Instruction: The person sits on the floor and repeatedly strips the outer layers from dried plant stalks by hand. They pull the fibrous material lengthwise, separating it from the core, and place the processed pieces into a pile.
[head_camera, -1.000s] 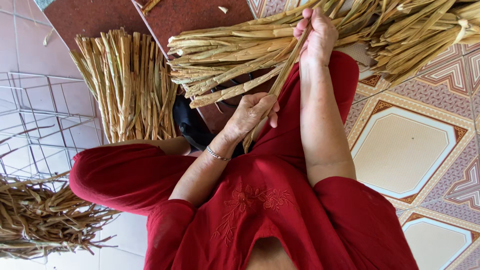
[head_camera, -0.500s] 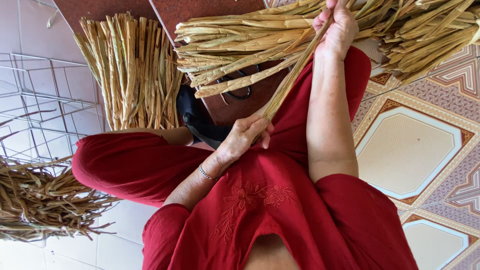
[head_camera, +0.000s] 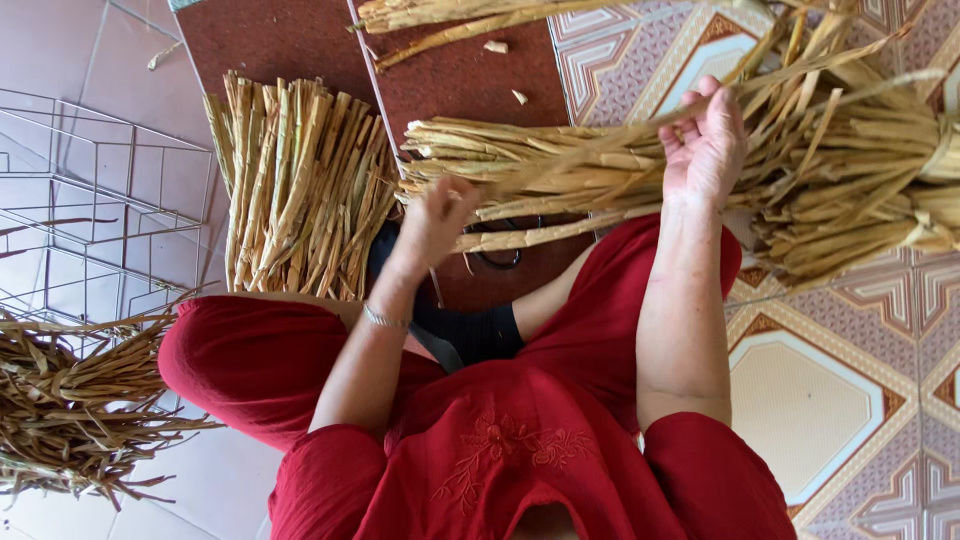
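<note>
the single dried stalk (head_camera: 590, 150) that ran steeply between the two hands a moment ago now lies almost level, stretched across the top of the loose stalk bundle (head_camera: 530, 185) on the lap. the right hand (head_camera: 705, 140) has dropped from the top edge to about 2 o'clock, its fingers curled round the stalk's far end. the left hand (head_camera: 435, 215), blurred with motion, has risen to about 10 o'clock of the lap; whether it is clamped on the near end i cannot tell. so the stalk looks drawn out straight, the hands well apart.

the stalks are pale tan, flat, ribbed and fibrous. a cut, even-ended sheaf (head_camera: 295, 185) stands at 11 o'clock on the brown mat (head_camera: 290, 40); a frayed darker pile (head_camera: 70, 400) lies at 9 o'clock by a wire rack (head_camera: 90, 200); a tied bundle (head_camera: 870, 180) lies at 2 o'clock on patterned tiles (head_camera: 830, 400).
</note>
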